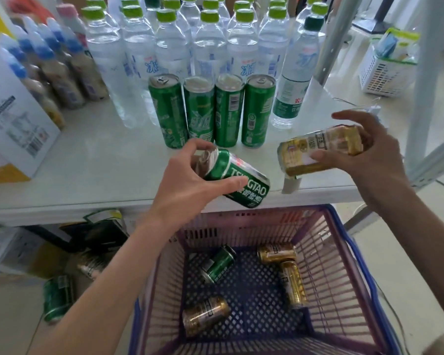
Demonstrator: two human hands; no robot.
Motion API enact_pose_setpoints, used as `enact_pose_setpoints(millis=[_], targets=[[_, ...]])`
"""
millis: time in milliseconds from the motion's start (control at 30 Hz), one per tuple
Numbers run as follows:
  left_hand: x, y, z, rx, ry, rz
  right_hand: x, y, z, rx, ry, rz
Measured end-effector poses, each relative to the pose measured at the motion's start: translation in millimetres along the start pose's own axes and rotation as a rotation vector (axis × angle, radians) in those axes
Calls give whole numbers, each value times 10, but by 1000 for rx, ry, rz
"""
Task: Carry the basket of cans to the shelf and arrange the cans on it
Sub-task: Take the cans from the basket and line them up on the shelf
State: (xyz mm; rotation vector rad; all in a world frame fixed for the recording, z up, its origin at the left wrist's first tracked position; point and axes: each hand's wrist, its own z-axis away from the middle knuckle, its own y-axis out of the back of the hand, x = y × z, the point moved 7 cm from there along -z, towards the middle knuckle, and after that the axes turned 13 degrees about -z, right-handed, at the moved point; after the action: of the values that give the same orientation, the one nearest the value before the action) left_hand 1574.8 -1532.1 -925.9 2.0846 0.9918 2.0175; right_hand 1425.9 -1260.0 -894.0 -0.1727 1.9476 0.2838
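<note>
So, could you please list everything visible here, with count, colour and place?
standing cans: four, green, in a row on the shelf
held cans: one green, one gold, above the shelf edge
basket: one, purple, below the shelf
basket cans: one green, three gold
water bottles: many, clear with green caps, behind the cans
white basket: one, far right
left hand: holds the green can
right hand: holds the gold can

Left hand [187, 183] and right hand [369, 149] both extended forward, fingers curled.
</note>
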Motion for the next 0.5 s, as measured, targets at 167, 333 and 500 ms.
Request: enact_pose_setpoints(millis=[167, 333, 500], targets=[[-36, -35, -137, 99, 21, 26, 128, 20, -118, 104, -3, 5], [50, -50, -221, 207, -31, 10, 90, 131, -348, 224, 66, 61], [303, -207, -352, 294, -112, 7, 235, 156, -532, 277, 72, 108]])
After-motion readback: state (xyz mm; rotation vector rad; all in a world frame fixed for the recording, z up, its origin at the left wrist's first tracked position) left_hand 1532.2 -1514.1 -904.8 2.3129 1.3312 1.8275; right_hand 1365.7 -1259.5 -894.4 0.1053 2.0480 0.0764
